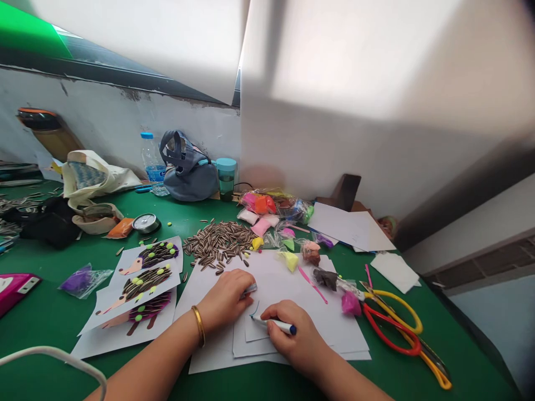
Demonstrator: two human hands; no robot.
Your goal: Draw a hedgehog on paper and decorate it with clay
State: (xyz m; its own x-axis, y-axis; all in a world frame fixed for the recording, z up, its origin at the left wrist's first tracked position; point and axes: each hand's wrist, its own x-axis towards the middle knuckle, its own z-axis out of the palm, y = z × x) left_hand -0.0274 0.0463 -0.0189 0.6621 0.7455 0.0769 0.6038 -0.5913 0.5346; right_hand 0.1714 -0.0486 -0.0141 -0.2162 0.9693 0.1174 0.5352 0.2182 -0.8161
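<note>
A white marker with a dark blue end point(281, 325) is pinched in my right hand point(295, 337), its tip on a small white paper point(254, 329) that bears a short blue curved line. My left hand point(228, 295), with a gold bangle at the wrist, rests at the paper's upper left. Its fingers are curled round a small greyish object point(249, 288) that is mostly hidden. Larger white sheets point(213, 348) lie under both hands. A pile of striped sunflower seeds point(221, 239) is just beyond my left hand.
Left are hedgehog pictures made with seeds point(146, 281), a purple clay bag point(81, 280) and a white cable point(62, 353). Clay packets point(263, 206), a blue-grey bag point(190, 175) and a cup point(226, 175) stand behind. Red-handled point(393, 334) and yellow-handled scissors point(403, 303) lie right.
</note>
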